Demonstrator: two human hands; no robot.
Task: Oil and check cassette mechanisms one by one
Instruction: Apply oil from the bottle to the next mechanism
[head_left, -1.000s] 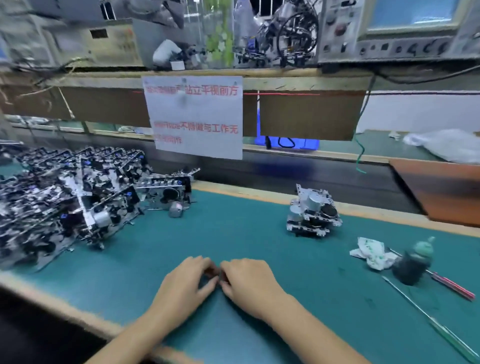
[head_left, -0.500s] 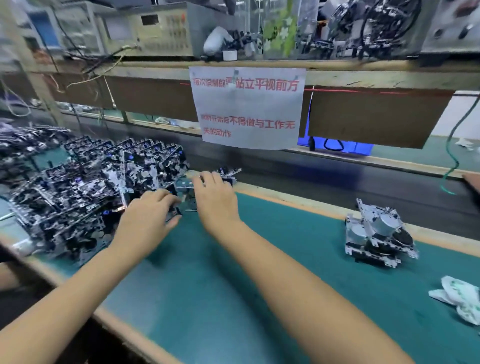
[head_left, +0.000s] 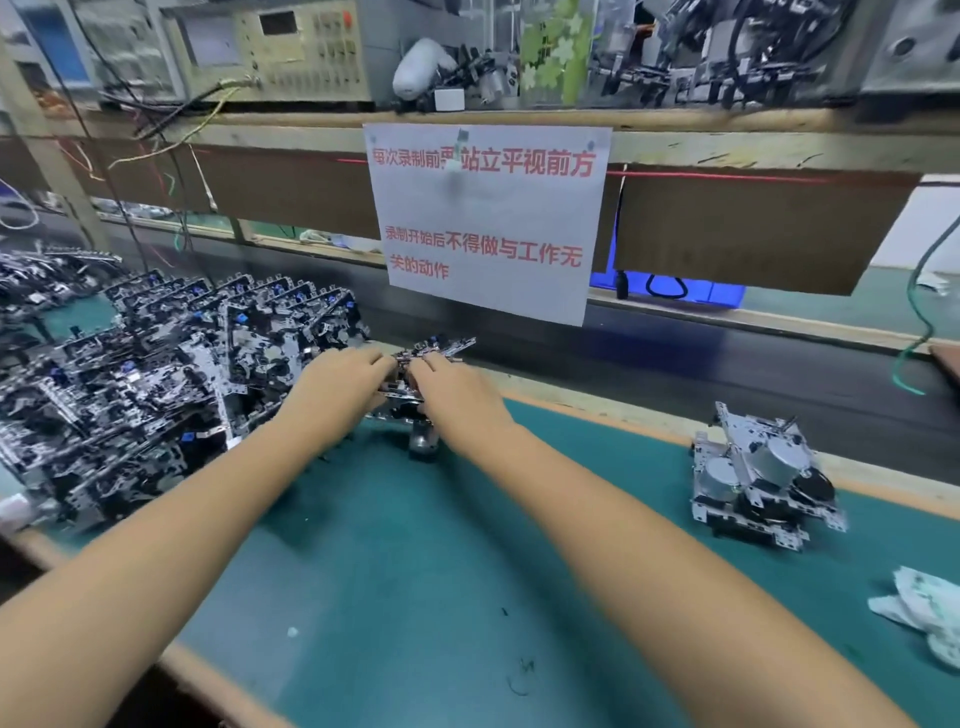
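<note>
Mechanism (head_left: 415, 387) at far edge of green mat (head_left: 415, 571), just right of the big pile (head_left: 156, 374), is gripped from both sides: left hand (head_left: 337, 387) and right hand (head_left: 457, 400), fingers curled and pinching its frame. Two-sided hold likely chosen to lift it clear of the pile. Two stacked units (head_left: 758, 478) are set apart at right, probably to separate them from the pile.
</note>
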